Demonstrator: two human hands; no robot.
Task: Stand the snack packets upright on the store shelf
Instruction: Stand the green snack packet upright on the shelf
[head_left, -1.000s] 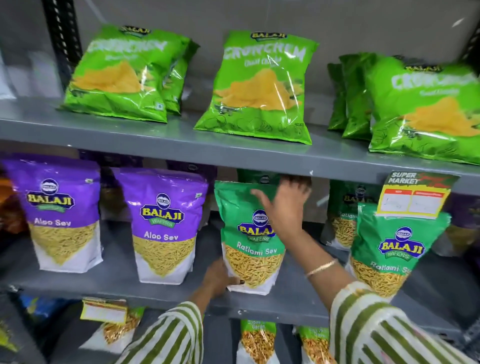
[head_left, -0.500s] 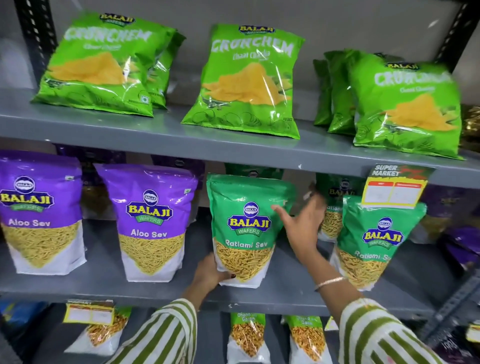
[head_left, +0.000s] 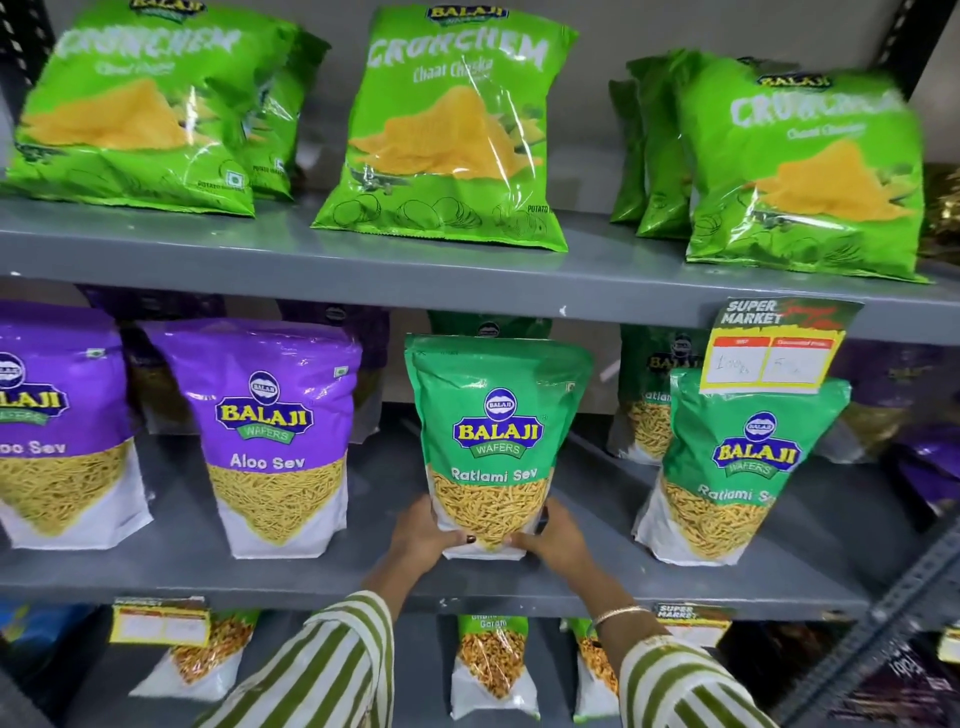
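Note:
A green Ratlami Sev packet (head_left: 493, 431) stands upright in the middle of the grey middle shelf (head_left: 363, 577). My left hand (head_left: 423, 535) grips its lower left corner and my right hand (head_left: 556, 535) grips its lower right corner. A second green Ratlami Sev packet (head_left: 737, 467) stands upright to its right. Two purple Aloo Sev packets (head_left: 270, 436) (head_left: 57, 426) stand upright to its left. More packets stand behind these, mostly hidden.
Green Crunchem chip bags (head_left: 447, 130) lean back on the top shelf (head_left: 363, 260). A yellow price tag (head_left: 769, 348) hangs from that shelf's edge over the right packet. Smaller packets (head_left: 491, 665) stand on the lower shelf. A dark metal upright (head_left: 883, 623) runs at the right.
My right hand has come down from the top of the green packet to its lower right corner. Both hands now hold the packet's base.

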